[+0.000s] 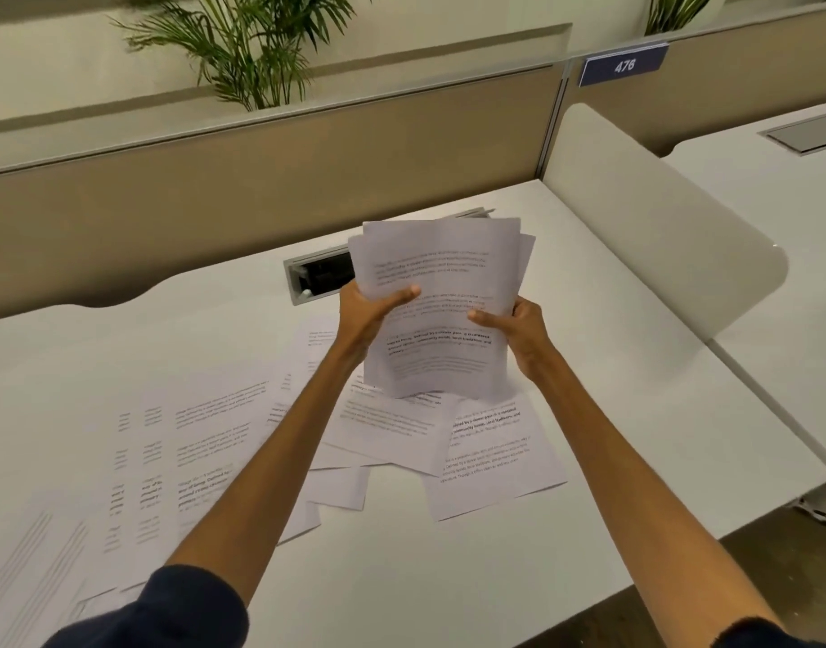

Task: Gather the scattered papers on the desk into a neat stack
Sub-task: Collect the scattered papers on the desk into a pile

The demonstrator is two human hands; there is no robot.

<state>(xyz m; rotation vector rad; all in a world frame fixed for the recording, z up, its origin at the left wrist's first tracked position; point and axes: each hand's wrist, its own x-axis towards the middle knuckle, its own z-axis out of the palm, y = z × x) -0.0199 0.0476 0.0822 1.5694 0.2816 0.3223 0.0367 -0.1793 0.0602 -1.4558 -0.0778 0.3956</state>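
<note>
Two hands, the left hand (pixel 364 315) and right hand (pixel 518 329), hold one bundle of papers (pixel 439 273). Loose sheets (pixel 490 456) beneath overlap beyond counting.

I am viewing a beige partition panel (pixel 261 180) running across the back of the workstation. Behind it, a palm plant (pixel 243 44) is rising at left, and a second plant (pixel 677 9) is showing at upper right. I am reading "476" on a blue number plate (pixel 624 65) fixed at the panel's top edge. A white side divider (pixel 635 217) with rounded corners is standing at right, separating off a neighbouring desk (pixel 752 189), where a closed cable hatch (pixel 808 133) is lying flush. An open cable port (pixel 320 275) is sitting near the back panel. Dark flooring (pixel 682 591) is showing at lower right.
</note>
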